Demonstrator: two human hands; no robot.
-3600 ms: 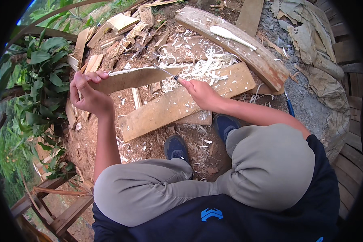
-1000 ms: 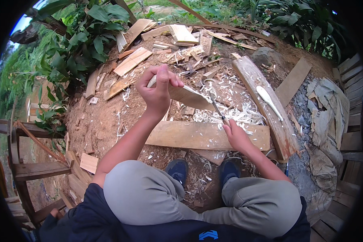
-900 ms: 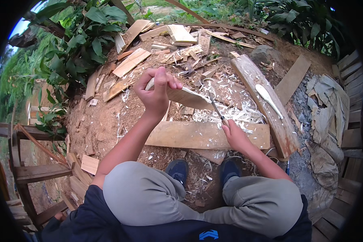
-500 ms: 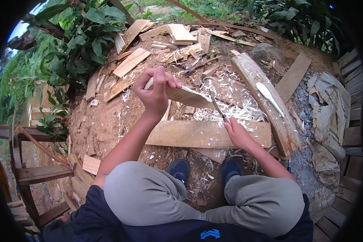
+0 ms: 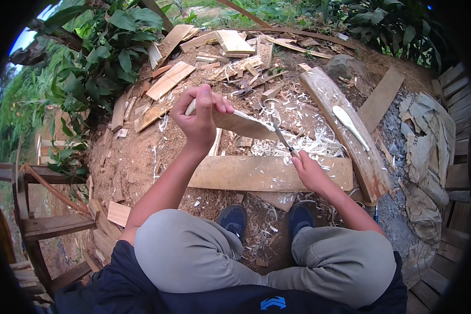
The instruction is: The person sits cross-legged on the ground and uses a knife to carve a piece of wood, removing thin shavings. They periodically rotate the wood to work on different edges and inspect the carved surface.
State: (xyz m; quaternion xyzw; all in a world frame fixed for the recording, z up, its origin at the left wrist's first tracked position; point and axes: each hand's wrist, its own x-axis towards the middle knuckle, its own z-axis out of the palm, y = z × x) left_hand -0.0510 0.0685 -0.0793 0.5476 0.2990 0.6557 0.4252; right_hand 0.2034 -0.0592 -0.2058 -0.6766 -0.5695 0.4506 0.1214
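Observation:
My left hand (image 5: pixel 201 115) is closed around one end of a pale piece of wood (image 5: pixel 243 125), held up at chest side and slanting away to the right. In my right hand (image 5: pixel 309 170) is the handle of a knife (image 5: pixel 282 137). Its dark blade lies against the right end of the wood piece. Below them a flat plank (image 5: pixel 267 174) rests across the ground before my feet. Curled white shavings (image 5: pixel 316 145) lie heaped just behind the plank.
A carved pale wooden spoon (image 5: pixel 350 128) lies on a thick beam (image 5: pixel 345 136) to the right. Wood offcuts (image 5: pixel 235 43) are strewn at the back. Crumpled sacking (image 5: pixel 426 136) is at the far right, a wooden frame (image 5: pixel 57 226) at the left, leafy plants (image 5: pixel 115 47) behind it.
Hardly anything differs. My left hand and the wood piece have shifted very slightly left, and the knife blade stays at the wood's right end.

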